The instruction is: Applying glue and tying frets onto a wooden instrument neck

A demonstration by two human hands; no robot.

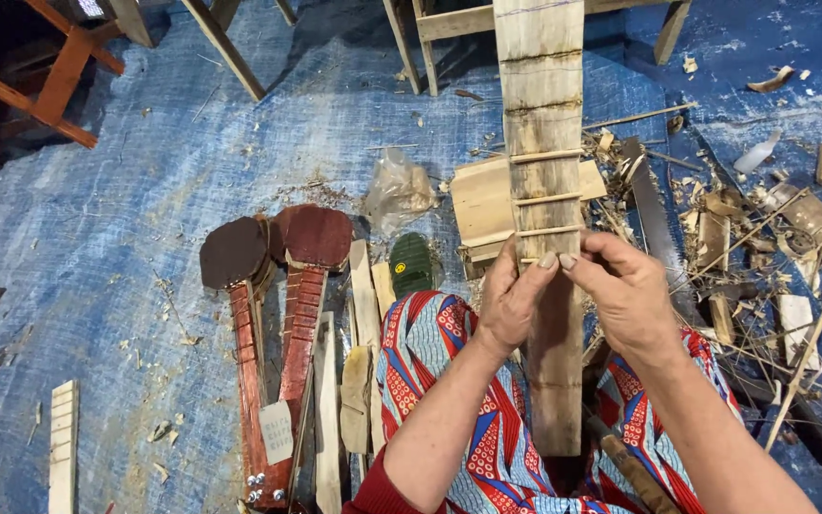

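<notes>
Head view: both hands' grip, left hand [511,300], right hand [625,295], pinching thin stick [539,260] on plank [546,143]; three sticks above.

You get even, fairly bright, cool light over the whole view, and it seems to fall from above. Shadows are soft: a dim patch lies under the wooden frame legs [225,48] at the top, and the upper left corner sinks into near black. The blue tarp [145,190] shows a pale sheen in its middle but no hard glare. Focus is sharp on your left hand [511,300], your right hand [625,295] and the grain of the wooden plank [544,114]. Straight edges bow slightly toward the frame borders, as a wide lens does.
</notes>
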